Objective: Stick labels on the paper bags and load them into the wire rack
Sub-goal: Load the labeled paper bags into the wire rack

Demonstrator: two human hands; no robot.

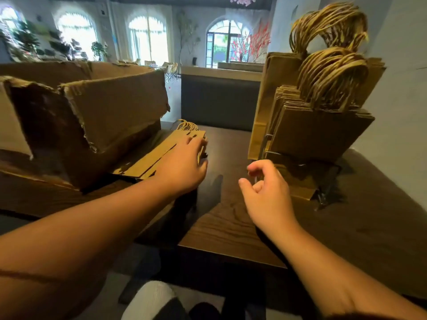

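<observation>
Head view: left hand (184, 162) lies on flat stack of paper bags (159, 153) beside torn cardboard box (92, 107), fingers curling over stack's far edge. Right hand (265, 188) hovers just beside wire rack (268, 153), fingers loosely curled, holding nothing. Rack stands on dark wooden table (231, 227), packed with upright handled bags (318, 132).

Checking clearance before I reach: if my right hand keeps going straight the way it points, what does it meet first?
Probably the wire rack and the paper bags standing in it; the right hand hangs just short of them over the table, though depth is uncertain.
</observation>
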